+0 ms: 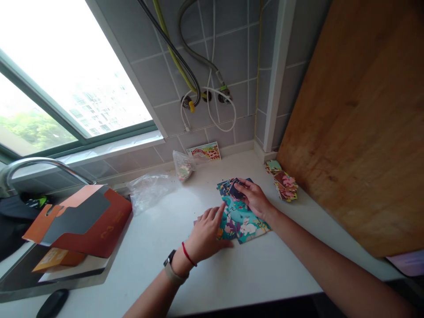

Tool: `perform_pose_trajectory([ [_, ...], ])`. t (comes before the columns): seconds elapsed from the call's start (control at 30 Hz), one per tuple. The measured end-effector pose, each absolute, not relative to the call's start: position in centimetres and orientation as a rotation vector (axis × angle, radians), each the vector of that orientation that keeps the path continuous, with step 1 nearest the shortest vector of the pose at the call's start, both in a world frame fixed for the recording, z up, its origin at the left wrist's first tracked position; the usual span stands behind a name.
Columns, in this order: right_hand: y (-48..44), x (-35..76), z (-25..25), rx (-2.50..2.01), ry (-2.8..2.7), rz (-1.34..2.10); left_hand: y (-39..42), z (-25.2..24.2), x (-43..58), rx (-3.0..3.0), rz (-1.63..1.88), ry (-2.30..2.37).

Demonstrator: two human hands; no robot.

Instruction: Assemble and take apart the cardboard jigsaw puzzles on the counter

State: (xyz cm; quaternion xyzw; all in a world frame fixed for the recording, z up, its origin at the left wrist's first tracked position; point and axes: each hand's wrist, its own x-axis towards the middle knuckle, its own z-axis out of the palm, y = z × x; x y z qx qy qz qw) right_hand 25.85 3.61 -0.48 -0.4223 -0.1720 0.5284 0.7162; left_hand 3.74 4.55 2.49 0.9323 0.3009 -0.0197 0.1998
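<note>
On the white countertop lies a partly assembled jigsaw puzzle point(247, 214), teal with a white rabbit and flowers. My right hand point(256, 198) pinches a dark navy puzzle piece point(234, 190) over its upper part; whether it is one piece or several stacked, I cannot tell. My left hand point(208, 233) rests across the puzzle's left side, fingers stretched out, covering part of the picture. Loose puzzle pieces point(285, 183) in pink, brown and green are piled to the right of the puzzle.
Behind the puzzle stand a plastic bag point(183, 167) of pieces and a picture card point(212, 151) against the tiled wall. A crumpled clear bag point(150, 190) lies to the left. An orange box point(112, 221) sits over the sink by the faucet point(49, 162). A wooden board point(357, 132) borders the right.
</note>
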Motion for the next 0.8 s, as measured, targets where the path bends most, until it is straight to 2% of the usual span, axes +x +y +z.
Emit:
perform_pose_trajectory([
  [0.3,3.5,25.6,-0.9,-0.918,-0.413,1.25,4.7,-0.6,1.3,2.462,0.461,0.779],
  [0.53,3.0,25.5,-0.6,-0.913,-0.553,1.365,6.3,-1.4,2.1,2.361,0.705,0.776],
  [0.8,3.7,25.3,-2.3,-1.186,-0.973,1.003,8.4,-2.6,4.1,2.228,0.802,0.691],
])
